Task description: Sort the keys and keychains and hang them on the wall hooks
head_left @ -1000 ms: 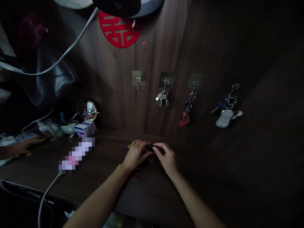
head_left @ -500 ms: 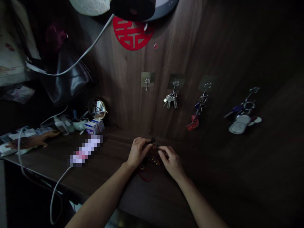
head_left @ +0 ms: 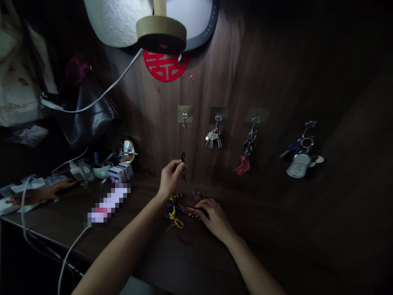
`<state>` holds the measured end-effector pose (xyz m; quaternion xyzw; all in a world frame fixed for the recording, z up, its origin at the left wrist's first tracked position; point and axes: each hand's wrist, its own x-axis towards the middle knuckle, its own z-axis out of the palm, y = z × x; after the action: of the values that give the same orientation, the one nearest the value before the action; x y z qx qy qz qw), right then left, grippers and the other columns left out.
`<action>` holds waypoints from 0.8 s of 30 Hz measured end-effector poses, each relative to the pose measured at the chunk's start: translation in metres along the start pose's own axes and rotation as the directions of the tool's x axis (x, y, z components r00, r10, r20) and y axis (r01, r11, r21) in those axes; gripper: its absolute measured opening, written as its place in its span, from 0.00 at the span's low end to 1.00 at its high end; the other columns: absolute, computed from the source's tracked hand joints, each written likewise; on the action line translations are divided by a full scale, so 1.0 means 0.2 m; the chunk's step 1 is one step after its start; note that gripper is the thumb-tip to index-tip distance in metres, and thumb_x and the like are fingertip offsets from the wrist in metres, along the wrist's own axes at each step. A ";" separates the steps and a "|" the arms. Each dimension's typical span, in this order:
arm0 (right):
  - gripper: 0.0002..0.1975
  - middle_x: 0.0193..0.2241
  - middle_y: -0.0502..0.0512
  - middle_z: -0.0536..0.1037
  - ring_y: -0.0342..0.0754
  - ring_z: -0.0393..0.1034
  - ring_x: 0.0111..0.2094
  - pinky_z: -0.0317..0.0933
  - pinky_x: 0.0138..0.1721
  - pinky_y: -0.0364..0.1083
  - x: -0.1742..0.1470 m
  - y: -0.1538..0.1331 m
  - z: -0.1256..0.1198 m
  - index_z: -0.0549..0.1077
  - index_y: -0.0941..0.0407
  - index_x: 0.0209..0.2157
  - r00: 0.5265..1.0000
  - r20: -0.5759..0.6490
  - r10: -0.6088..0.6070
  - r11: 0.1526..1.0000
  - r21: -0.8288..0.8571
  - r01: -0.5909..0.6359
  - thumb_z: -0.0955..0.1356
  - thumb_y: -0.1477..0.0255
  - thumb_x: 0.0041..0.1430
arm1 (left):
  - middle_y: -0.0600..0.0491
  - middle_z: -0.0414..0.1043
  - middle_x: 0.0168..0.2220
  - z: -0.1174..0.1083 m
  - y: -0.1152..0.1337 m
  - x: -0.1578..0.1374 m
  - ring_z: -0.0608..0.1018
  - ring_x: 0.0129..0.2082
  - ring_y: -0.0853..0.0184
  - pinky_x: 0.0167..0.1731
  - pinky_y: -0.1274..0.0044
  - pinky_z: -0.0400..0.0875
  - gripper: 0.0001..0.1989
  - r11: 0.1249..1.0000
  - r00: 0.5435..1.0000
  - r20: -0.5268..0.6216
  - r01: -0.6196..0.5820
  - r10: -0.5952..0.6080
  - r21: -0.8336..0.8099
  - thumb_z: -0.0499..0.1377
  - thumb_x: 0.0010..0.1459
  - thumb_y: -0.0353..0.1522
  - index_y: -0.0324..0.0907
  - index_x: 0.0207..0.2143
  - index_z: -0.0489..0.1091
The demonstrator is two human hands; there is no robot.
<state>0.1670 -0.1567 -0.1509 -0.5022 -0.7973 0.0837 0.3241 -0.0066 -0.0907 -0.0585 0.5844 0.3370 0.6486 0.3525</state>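
My left hand (head_left: 172,176) is raised in front of the wall, thumb and fingers pinched together. In the pinch is a black loop (head_left: 183,157) that stands up above the fingers, with what looks like a small key (head_left: 184,177) hanging below. A tangle of colourful beaded cords (head_left: 192,213) lies on the tabletop, with a yellow knotted cord (head_left: 176,221) on its left and a dark red loop (head_left: 186,237) in front. At the right side of the tangle, my right hand (head_left: 213,215) rests with its fingers apart; whether the fingertips touch the cords is hard to tell.
On the wall hang a bare hook (head_left: 184,118), a bunch of keys (head_left: 213,138), keys with a red tag (head_left: 244,164) and keys with a white fob (head_left: 298,165). A lamp (head_left: 161,35) juts out above. Left are a white cable (head_left: 69,246), boxes (head_left: 120,173) and a round mirror (head_left: 125,150).
My left hand has lifted up and away from my right hand, carrying the black loop. My right hand has lowered to the cords. The view has tilted upward slightly and shifted right.
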 end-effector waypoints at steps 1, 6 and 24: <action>0.11 0.38 0.53 0.75 0.49 0.66 0.42 0.58 0.43 0.50 0.00 0.00 0.00 0.73 0.50 0.38 1.000 0.006 0.004 1.000 0.001 -0.004 0.62 0.62 0.60 | 0.54 0.73 0.26 0.01 0.03 0.06 0.72 0.26 0.72 0.29 0.80 0.67 0.13 1.000 1.000 -0.012 -0.019 0.019 -0.014 0.59 0.51 0.39 0.38 0.32 0.71; 0.09 0.38 0.50 0.75 0.47 0.66 0.42 0.57 0.43 0.49 0.00 0.00 -0.01 0.73 0.49 0.37 0.999 0.030 0.023 1.000 -0.005 -0.023 0.62 0.65 0.60 | 0.55 0.72 0.25 0.04 0.11 0.33 0.70 0.23 0.74 0.27 0.80 0.65 0.13 0.990 0.991 -0.062 -0.125 0.121 -0.067 0.59 0.49 0.39 0.38 0.31 0.71; 0.08 0.37 0.51 0.74 0.48 0.66 0.41 0.56 0.44 0.50 0.00 0.01 -0.02 0.73 0.51 0.35 0.999 0.035 0.025 0.998 0.061 -0.027 0.62 0.67 0.60 | 0.53 0.74 0.25 0.07 -0.02 0.50 0.73 0.25 0.73 0.30 0.80 0.65 0.13 0.985 0.994 -0.086 0.059 -0.074 -0.162 0.62 0.44 0.39 0.37 0.28 0.73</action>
<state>0.1715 -0.1565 -0.1492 -0.5008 -0.7932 0.1213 0.3245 0.0002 -0.0035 -0.0090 0.5125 0.3194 0.6873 0.4036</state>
